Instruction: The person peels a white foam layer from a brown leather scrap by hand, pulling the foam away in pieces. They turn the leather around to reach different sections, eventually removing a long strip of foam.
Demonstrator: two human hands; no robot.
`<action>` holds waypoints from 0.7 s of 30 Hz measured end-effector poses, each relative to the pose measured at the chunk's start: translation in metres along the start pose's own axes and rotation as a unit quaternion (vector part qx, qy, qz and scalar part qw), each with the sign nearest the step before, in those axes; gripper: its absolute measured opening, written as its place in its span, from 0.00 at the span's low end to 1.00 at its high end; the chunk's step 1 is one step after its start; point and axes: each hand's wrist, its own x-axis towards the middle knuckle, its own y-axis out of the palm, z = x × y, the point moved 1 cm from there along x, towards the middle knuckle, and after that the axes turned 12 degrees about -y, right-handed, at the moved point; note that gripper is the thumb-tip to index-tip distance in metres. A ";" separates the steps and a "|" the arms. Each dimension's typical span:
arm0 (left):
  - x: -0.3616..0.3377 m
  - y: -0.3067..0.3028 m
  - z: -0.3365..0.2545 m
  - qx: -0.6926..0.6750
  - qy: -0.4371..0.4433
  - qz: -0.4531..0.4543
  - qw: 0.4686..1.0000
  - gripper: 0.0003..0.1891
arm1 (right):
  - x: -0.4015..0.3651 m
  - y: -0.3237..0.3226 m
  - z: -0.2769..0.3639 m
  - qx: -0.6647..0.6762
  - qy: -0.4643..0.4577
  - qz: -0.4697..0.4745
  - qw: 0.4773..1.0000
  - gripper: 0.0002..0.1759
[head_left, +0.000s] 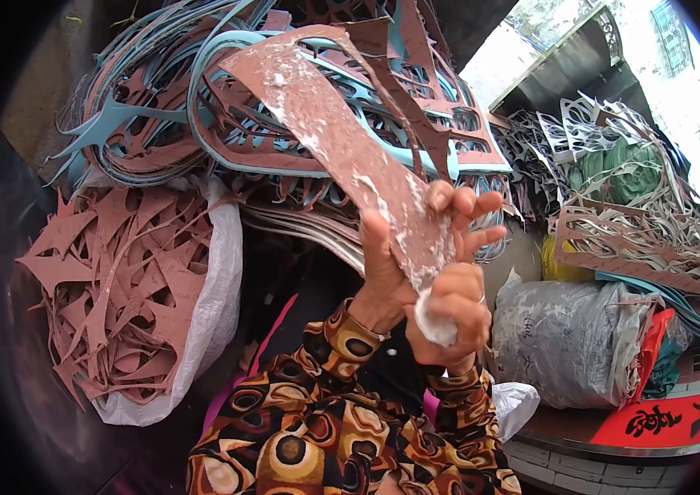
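A long reddish-brown strip (338,136) with white fluffy residue on its face slants from the top middle down to the hands. My left hand (391,264) holds its lower part, thumb on the left edge and fingers spread round the right edge. Closed at the strip's bottom end, my right hand (451,318) grips a white fluffy wad (434,320). A thin curved offcut runs off the strip's top end and hangs down on its right side.
Piled cut-out sheets, brown and light blue (144,124), stand behind. At left is a white sack (222,272) of brown scraps (119,289). On the right are a wrapped bundle (560,342), more offcuts (639,239) and a red sheet (655,419).
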 end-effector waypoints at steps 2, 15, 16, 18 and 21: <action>0.004 0.002 -0.004 -0.001 0.010 -0.005 1.000 0.32 | 0.015 -0.005 0.004 -0.006 0.001 0.041 0.999 0.21; 0.056 0.014 0.005 -0.020 -0.031 0.039 0.999 0.31 | 0.035 -0.028 -0.017 -0.171 -0.084 0.014 0.982 0.16; 0.056 0.013 0.007 -0.029 -0.040 0.036 0.998 0.35 | 0.032 -0.030 -0.016 -0.163 -0.090 0.009 0.983 0.15; 0.057 0.013 0.008 -0.030 -0.044 0.040 0.998 0.34 | 0.031 -0.031 -0.015 -0.174 -0.102 0.008 0.979 0.14; 0.059 0.020 0.003 -0.023 -0.049 0.035 0.998 0.34 | 0.033 -0.029 -0.015 -0.181 -0.111 -0.011 0.977 0.15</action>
